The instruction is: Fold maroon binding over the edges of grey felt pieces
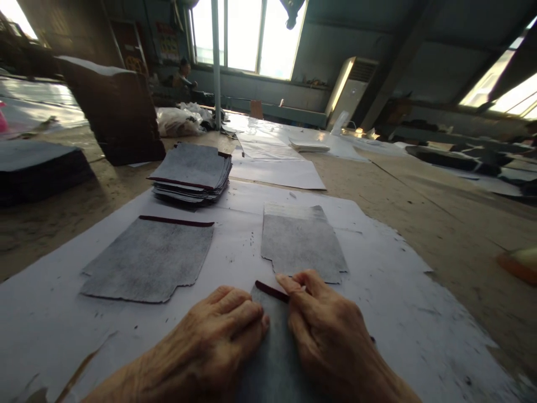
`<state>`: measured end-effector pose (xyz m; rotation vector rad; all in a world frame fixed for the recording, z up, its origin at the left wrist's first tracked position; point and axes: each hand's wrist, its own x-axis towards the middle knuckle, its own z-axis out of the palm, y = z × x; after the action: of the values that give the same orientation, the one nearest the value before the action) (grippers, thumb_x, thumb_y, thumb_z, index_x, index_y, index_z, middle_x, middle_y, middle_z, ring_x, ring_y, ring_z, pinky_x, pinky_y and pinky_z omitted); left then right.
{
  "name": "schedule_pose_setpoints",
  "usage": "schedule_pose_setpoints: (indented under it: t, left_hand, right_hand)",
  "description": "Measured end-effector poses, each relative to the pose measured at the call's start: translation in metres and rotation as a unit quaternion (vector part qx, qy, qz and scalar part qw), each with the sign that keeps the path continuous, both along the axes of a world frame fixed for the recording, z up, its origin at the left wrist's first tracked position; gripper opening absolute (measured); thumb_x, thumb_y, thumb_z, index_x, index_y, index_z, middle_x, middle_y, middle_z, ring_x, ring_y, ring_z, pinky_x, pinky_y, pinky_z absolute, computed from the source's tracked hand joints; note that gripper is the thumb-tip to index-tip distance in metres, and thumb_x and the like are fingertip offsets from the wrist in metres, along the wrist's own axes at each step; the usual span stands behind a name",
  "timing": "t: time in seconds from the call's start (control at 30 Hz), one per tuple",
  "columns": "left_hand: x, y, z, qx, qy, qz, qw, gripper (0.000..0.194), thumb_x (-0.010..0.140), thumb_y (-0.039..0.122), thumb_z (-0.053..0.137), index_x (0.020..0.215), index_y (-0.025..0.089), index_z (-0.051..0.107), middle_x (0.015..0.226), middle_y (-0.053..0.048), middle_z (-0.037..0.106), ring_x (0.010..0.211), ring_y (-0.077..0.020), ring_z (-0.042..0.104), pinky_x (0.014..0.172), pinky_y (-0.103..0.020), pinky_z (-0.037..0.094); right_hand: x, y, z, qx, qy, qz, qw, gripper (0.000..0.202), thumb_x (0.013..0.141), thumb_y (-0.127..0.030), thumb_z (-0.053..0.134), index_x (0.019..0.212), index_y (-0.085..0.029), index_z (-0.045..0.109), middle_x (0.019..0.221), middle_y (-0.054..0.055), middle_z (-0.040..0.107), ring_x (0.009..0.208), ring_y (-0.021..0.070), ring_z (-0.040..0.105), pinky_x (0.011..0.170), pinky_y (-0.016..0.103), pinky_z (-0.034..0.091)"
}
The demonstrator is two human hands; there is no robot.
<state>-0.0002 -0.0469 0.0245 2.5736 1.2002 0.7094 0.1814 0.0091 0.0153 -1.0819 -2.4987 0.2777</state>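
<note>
If you take the grey piece point(274, 352) front and centre as the middle of the clock, there's a thick dark-sided stack point(42, 173) way out at 10. Nearer in at 10 lies a loose grey panel point(151, 260) with a dark red edge on its far side, then a messy pile point(188, 168) of similar ones at 11, edges all uneven, so I reckon a careless bump would make it slide. The left hand point(230, 327) is at 9, fingers curled close together and resting on the piece's left side; can't tell if anything's pinched underneath. Some dark specks point(251, 238) sit on the white paper point(237, 212) near 12, and grit like that could get trapped if it drifts under the piece. The piece itself is flat between both hands, dark red strip point(271, 291) along its far edge. If that left hand eases off, the strip could go crooked, I'd say. Another panel point(302, 240) is at about 1, right by the fingertips, so it could get nudged. The right hand point(325, 324), at 3, has fingers bunched at the strip's right end; whether it's pinching or just pressing, no clue, but uneven pressure could pucker the edge.
</note>
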Motion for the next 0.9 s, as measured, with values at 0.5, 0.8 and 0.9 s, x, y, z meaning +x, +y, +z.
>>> schedule_pose_setpoints:
  t: [0.5,0.8,0.9]
  left_hand:
    - [-0.003,0.022,-0.024,0.148,-0.062,0.011,0.987,0.024,0.087,0.008,0.035,0.096,0.015,0.056,0.071,-0.004,0.056,0.064,-0.0147,0.049,0.061,-0.028,0.039]
    - [-0.016,-0.002,-0.006,0.205,-0.024,0.113,0.972,0.018,0.081,0.006,0.044,0.073,0.016,0.056,0.052,0.002,0.048,0.049,-0.0122,0.043,0.053,-0.026,0.03]
    - [-0.035,-0.016,-0.007,0.151,-0.022,0.157,0.976,0.017,0.083,0.008,0.044,0.077,0.016,0.057,0.056,0.001,0.052,0.053,-0.0122,0.048,0.055,-0.025,0.033]
  right_hand:
    - [-0.005,-0.009,-0.005,0.103,0.101,0.082,0.986,0.021,0.081,-0.008,0.035,0.067,-0.014,0.05,0.07,0.006,0.051,0.065,0.0153,0.046,0.058,0.028,0.034]
    - [0.013,0.003,-0.003,0.107,0.089,0.142,0.98,0.025,0.084,-0.012,0.04,0.06,-0.017,0.044,0.061,0.0,0.049,0.057,0.0113,0.042,0.054,0.025,0.028]
    - [0.019,0.011,-0.003,0.109,0.104,0.155,0.976,0.025,0.086,-0.012,0.04,0.062,-0.018,0.043,0.06,-0.001,0.048,0.057,0.0106,0.044,0.056,0.024,0.031]
